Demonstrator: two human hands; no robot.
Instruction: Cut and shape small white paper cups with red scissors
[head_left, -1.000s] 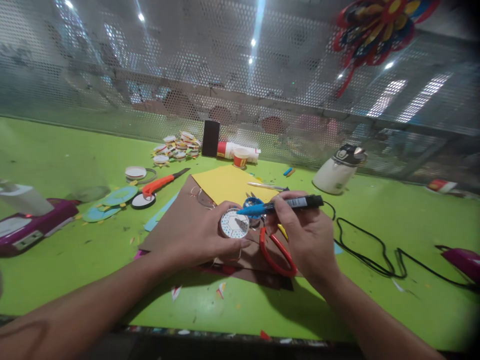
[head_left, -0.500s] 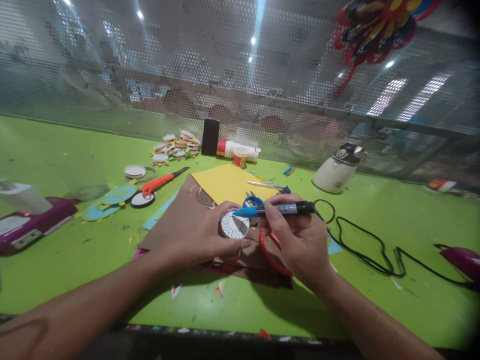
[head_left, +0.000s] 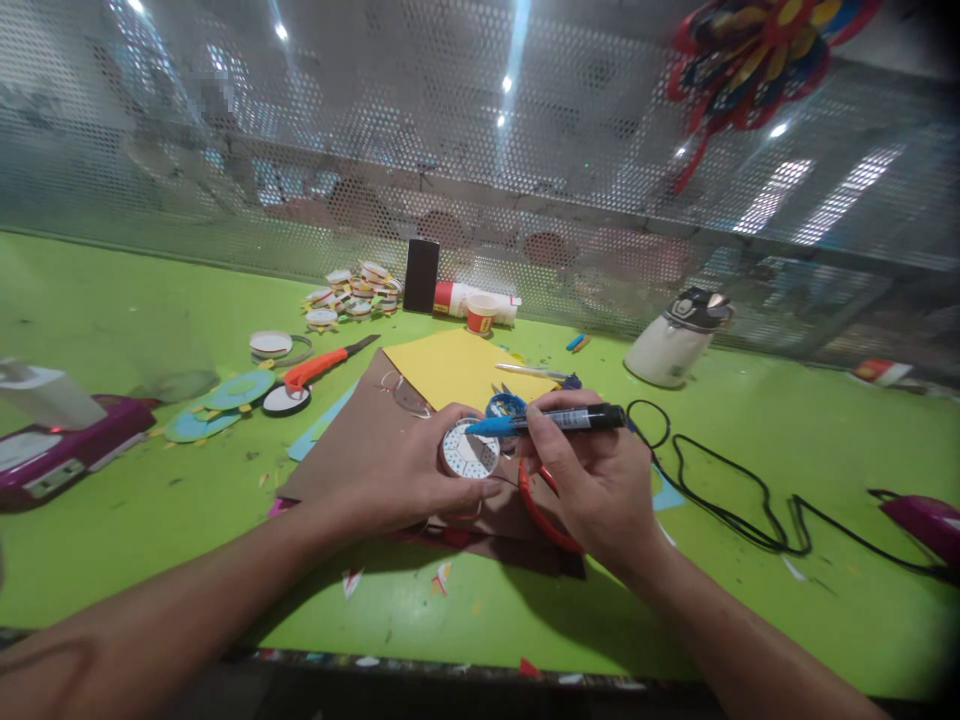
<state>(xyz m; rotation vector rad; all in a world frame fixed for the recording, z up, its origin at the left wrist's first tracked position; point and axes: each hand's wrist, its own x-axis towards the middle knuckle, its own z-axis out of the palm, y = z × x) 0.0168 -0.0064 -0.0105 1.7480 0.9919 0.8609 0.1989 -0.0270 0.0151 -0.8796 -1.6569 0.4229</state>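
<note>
Between the thumb and fingers of my left hand [head_left: 409,470] is a small round white disc [head_left: 471,458], its top marked with dark lines and blue dots. My right hand [head_left: 592,475] grips a black marker [head_left: 574,418] with a blue front end, whose tip is at the disc's upper left; contact cannot be made out. Under both hands lies brown paper [head_left: 360,450]. Red-handled scissors [head_left: 541,510] rest partly hidden beneath my right hand. Just behind the disc, a small blue container [head_left: 506,404] holds bits I cannot make out.
Yellow paper [head_left: 450,360] lies behind the hands. To the left are an orange utility knife [head_left: 315,370], blue-green discs [head_left: 238,390] and a purple power strip [head_left: 67,460]. Farther back stand a phone [head_left: 421,276] and a paper cup [head_left: 481,314]. A white jug [head_left: 667,345] and black cord [head_left: 727,490] are right.
My right hand and the marker have shifted very slightly left. My left hand still holds the disc in the same spot.
</note>
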